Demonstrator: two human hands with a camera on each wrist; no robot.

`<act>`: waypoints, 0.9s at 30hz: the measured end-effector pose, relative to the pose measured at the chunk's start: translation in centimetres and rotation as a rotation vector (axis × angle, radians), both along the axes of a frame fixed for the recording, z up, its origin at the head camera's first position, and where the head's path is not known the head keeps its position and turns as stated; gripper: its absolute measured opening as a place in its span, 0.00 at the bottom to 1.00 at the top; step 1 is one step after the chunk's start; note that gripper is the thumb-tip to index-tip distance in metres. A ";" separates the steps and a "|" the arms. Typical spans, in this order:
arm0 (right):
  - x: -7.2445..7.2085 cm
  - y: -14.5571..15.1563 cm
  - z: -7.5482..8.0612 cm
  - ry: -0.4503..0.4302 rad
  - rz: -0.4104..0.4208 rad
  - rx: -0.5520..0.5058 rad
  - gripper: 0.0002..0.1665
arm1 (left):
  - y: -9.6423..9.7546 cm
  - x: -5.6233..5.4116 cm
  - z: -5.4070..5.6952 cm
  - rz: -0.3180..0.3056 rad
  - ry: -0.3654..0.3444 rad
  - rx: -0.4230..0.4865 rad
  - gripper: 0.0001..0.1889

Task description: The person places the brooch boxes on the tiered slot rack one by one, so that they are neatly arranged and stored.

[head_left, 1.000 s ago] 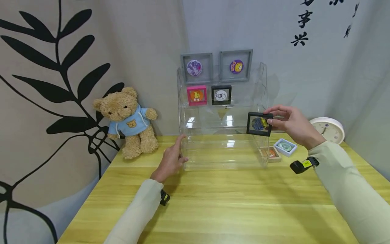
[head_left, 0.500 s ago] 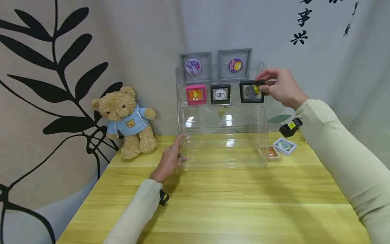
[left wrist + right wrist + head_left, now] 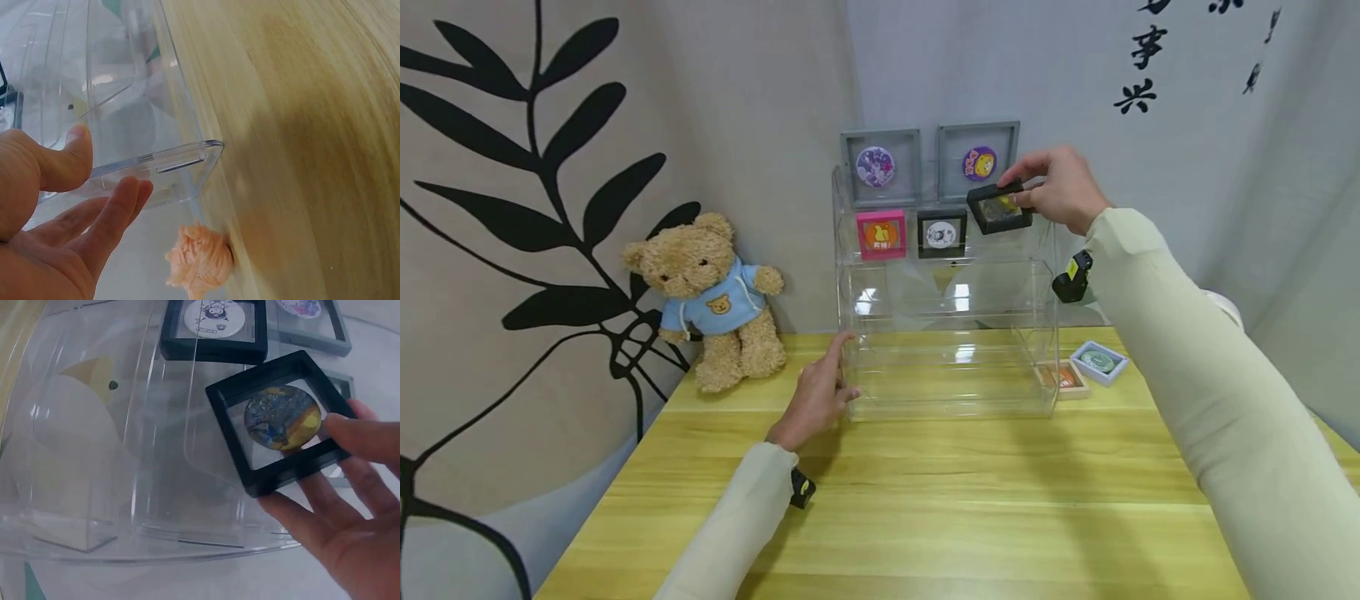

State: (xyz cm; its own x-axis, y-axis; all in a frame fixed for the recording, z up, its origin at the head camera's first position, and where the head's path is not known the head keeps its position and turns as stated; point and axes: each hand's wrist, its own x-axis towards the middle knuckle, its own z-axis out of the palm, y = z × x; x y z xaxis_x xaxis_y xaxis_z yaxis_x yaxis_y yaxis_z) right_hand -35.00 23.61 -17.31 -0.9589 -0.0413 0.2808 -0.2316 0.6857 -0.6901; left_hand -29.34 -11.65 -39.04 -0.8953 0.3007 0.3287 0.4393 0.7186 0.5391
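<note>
My right hand (image 3: 1060,192) pinches a black square frame (image 3: 284,459) with a blue and yellow round badge inside. The frame is tilted, in front of the second tier of a clear acrylic display stand (image 3: 951,408), right of a smaller black frame (image 3: 942,233) with a white badge. A pink frame (image 3: 882,235) stands further left on that tier. Up top are two grey frames, one with a purple patterned badge (image 3: 876,167), the other with a purple and yellow badge (image 3: 979,163). My left hand (image 3: 812,402) holds the stand's left side wall between thumb and fingers.
Right of the stand, a white frame (image 3: 1099,362) and a light wooden-coloured frame (image 3: 1067,379) lie on the wooden table (image 3: 925,517). A teddy bear (image 3: 718,300) sits left. My right sleeve mostly hides a white clock (image 3: 1225,307).
My right hand has raised the black frame from the stand's lower right to the second tier, then shifted it left and tilted it. My left hand stays at the side wall.
</note>
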 end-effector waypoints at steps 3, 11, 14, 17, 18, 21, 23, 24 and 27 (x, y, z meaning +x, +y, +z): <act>-0.4 0.0 -0.1 -0.024 0.019 0.008 0.18 | -0.1 -0.1 0.0 0.002 0.003 -0.004 0.45; -1.3 0.1 -0.8 -0.052 0.038 -0.010 0.20 | 0.0 -0.1 0.1 0.003 -0.011 -0.005 0.45; -1.5 0.2 -1.3 -0.051 0.047 -0.006 0.20 | 0.1 -0.1 0.0 0.007 -0.014 -0.002 0.45; -1.6 0.4 -1.7 -0.048 0.050 0.011 0.21 | 0.1 -0.1 0.0 -0.002 -0.010 -0.002 0.45; -1.7 0.4 -1.8 -0.039 0.046 0.022 0.21 | 0.1 -0.1 0.0 -0.004 -0.005 -0.002 0.45; -1.8 0.4 -1.9 -0.005 0.031 0.063 0.20 | 0.1 -0.1 0.0 -0.002 0.004 -0.004 0.45; -1.9 0.2 -2.0 0.015 0.024 0.085 0.19 | 0.1 0.0 0.0 0.004 0.000 -0.002 0.45; -2.0 0.1 -2.0 0.024 0.025 0.092 0.18 | 0.0 0.0 0.0 0.007 -0.002 0.000 0.45; -2.2 -0.2 -2.3 0.038 0.028 0.096 0.17 | -0.1 0.1 0.0 0.012 -0.008 0.002 0.46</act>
State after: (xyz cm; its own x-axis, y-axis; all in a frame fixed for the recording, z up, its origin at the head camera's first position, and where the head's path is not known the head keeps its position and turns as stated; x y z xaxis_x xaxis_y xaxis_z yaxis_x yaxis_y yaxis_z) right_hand -37.19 23.42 -19.58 -0.9456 -0.0963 0.3107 -0.2765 0.7413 -0.6116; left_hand -29.19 -11.72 -39.07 -0.9014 0.2891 0.3225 0.4264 0.7227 0.5440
